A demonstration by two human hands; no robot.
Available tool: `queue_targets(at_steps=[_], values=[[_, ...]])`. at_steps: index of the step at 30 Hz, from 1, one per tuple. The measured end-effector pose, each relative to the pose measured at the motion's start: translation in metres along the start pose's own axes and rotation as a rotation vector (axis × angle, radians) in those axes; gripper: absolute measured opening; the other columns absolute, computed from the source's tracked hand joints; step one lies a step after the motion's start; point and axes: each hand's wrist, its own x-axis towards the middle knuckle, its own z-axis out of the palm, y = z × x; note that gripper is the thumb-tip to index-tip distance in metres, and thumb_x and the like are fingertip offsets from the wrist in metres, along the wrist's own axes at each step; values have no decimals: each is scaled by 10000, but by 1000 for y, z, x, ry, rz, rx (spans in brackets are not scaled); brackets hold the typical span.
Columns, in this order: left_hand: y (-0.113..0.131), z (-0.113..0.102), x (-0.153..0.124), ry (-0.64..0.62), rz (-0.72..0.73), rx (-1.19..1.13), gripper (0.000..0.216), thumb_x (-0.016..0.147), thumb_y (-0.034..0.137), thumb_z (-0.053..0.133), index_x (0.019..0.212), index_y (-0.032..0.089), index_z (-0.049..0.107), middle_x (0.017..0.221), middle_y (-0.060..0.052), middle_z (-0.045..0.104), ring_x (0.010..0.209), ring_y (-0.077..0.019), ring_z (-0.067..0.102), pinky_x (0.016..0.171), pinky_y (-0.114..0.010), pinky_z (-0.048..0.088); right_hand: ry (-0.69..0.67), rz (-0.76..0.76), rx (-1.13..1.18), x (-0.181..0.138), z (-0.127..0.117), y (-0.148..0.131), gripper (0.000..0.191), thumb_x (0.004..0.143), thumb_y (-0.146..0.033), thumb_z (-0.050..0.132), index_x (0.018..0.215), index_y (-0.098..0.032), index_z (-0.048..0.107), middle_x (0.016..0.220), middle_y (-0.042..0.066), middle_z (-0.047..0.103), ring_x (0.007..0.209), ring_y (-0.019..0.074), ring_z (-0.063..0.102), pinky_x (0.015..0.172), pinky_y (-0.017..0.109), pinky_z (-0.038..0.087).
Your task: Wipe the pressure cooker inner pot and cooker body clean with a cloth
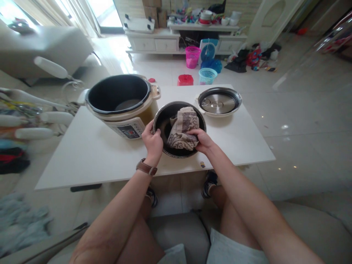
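A dark round inner pot point(165, 126) is tilted toward me over the front part of the white table. My left hand point(154, 139) grips its left rim, thumb inside the wall. Bunched inside the pot is a beige and brown patterned cloth point(183, 134), and my right hand point(202, 140) is closed on its right side, near the pot's right rim. To the left stands the pressure cooker body point(123, 119), its top uncovered and its dark inside showing. A round lid point(218, 102) lies with its metal underside up behind and right of the pot.
The white table point(88, 159) ends just in front of me, with a small sticker point(202, 164) near its edge. Beyond it stand a pink basket point(192, 57), a light blue basket point(208, 76) and a red stool point(185, 80). White-handled chair parts point(52, 67) are at the left.
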Motion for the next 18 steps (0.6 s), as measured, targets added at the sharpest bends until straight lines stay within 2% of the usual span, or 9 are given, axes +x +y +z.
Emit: queue_targets(at_steps=[5,11,18], values=[[-6,0,-1,18,-52,-19,424,737,127,598,1117,174,781,1101,-58,800,1060,-237,736,1051,-386,578,-25,-42,73,-8,-1,-12,308,739,-325,776,1004,-180,713,839,69,805,979,303,796,1003,502,647],[-19,3,-2,31,-162,-45,374,699,129,588,1029,176,755,1025,-45,777,1010,-223,713,1032,-375,566,2,-118,138,-6,0,-11,344,790,-426,768,1041,-197,713,902,77,821,1082,313,779,1010,494,640],[-42,3,9,59,-255,-29,383,674,121,571,1020,197,715,996,-36,746,1017,-226,692,1046,-388,544,-6,-217,34,-7,0,-13,518,820,-657,692,1112,-229,722,1002,81,819,1148,324,742,1015,508,615]])
